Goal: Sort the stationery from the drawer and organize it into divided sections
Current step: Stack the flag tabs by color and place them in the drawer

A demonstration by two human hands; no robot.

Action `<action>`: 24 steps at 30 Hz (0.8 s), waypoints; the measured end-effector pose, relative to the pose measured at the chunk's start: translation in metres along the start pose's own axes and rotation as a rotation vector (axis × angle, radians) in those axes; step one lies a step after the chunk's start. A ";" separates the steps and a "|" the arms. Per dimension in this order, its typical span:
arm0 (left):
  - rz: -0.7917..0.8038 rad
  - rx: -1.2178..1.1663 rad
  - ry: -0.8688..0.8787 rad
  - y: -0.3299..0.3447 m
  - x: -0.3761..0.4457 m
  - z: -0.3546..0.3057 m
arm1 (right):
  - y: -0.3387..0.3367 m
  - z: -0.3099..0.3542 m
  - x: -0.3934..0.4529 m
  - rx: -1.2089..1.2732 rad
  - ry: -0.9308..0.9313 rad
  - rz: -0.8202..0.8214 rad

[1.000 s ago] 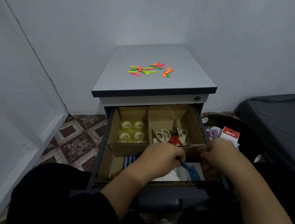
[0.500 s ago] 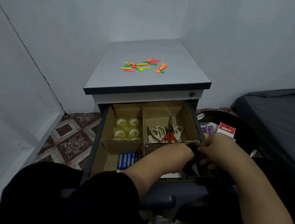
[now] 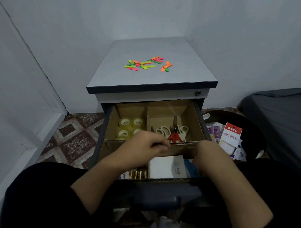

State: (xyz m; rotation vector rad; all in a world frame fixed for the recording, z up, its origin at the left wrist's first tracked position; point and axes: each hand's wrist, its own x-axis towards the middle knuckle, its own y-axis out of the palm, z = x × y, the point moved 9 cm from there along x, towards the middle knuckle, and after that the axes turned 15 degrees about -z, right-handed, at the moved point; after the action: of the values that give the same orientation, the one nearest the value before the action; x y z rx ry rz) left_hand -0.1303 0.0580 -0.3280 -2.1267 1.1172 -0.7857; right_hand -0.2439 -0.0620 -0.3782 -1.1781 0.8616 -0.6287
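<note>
Both hands, left hand [image 3: 145,144] and right hand [image 3: 208,154], pinch the cardboard divider [image 3: 182,147]; beside it, a packet [image 3: 231,134] reads "DIY STATIONERY".

Home room corner: patterned tile floor [image 3: 72,141], small drawer cabinet [image 3: 152,89], dark bedding [image 3: 281,109].

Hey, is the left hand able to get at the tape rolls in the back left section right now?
Probably yes. The left hand hangs just in front of the tape rolls, that section is open on top, and only the low cardboard divider lies between them.
</note>
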 end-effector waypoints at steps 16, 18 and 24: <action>-0.329 -0.590 -0.459 -0.022 -0.013 0.071 | 0.022 0.013 0.004 -0.034 -0.028 -0.065; -0.332 -0.592 -0.457 -0.023 -0.013 0.071 | 0.020 0.012 0.004 -0.023 -0.034 -0.078; -0.342 -0.599 -0.470 -0.023 -0.012 0.074 | 0.014 0.008 0.001 0.032 0.007 -0.017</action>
State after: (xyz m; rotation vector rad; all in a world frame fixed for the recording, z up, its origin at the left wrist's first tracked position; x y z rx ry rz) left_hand -0.0700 0.0966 -0.3611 -2.8507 0.8010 -0.0456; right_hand -0.2370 -0.0545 -0.3903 -1.1563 0.8453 -0.6582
